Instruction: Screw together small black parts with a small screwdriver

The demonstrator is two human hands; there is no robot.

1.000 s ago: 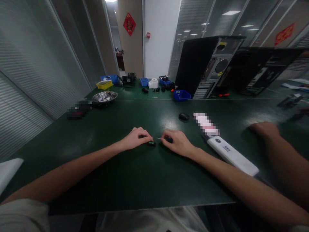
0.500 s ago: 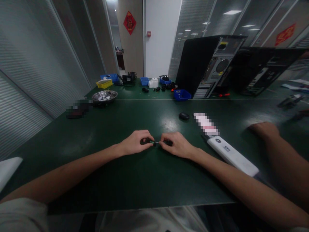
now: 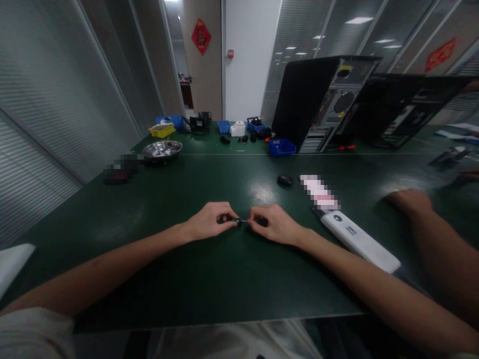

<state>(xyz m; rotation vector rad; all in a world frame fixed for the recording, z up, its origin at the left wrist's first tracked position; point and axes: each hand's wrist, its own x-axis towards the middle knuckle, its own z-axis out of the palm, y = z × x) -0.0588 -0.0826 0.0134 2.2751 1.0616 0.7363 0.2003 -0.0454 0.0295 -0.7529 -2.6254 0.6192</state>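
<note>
Near the middle of the green table [image 3: 209, 279], my left hand [image 3: 211, 220] pinches a small green and black piece [image 3: 238, 222], which looks like a tiny circuit board. Facing it, my right hand [image 3: 273, 223] is closed in a pinch on a thin, light-coloured pin-like piece [image 3: 244, 221]. This thin piece reaches across to the green and black one; whether the two are joined I cannot tell. Fingers hide most of both pieces. Right of my right hand lies a white device with a dark end [image 3: 359, 239].
A black mouse [image 3: 285, 180] lies beyond my hands. A blue bin [image 3: 282, 147] and a black computer tower [image 3: 309, 99] stand behind it. At the back left are a metal bowl [image 3: 162, 149] and a yellow tray [image 3: 162, 130]. Another person's hand [image 3: 411, 202] rests at right.
Both hands stay in nearly the same place, still pinching. The small green and black piece appears slightly turned between the fingers.
</note>
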